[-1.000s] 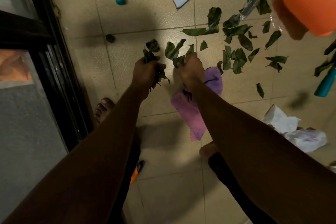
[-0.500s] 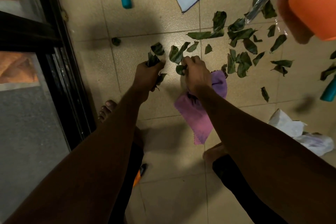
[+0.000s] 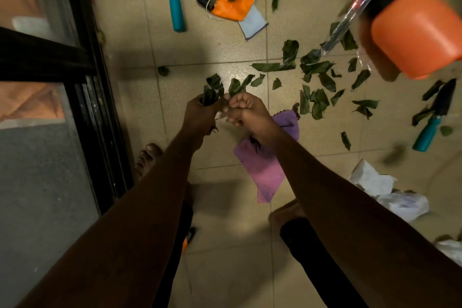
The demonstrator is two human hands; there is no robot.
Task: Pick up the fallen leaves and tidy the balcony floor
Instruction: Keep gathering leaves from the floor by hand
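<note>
left hand (image 3: 200,115) fisted round leaf bunch (image 3: 212,90), stems hidden | right hand (image 3: 247,110) curled above purple cloth (image 3: 262,175), contents unclear | since 0.5 s ago: right hand turned fingers-up against left

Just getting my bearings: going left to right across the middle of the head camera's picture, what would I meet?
Black door frame → left hand gripping a bunch of leaves → right hand → scattered leaves on the floor → teal-handled trowel.
</note>
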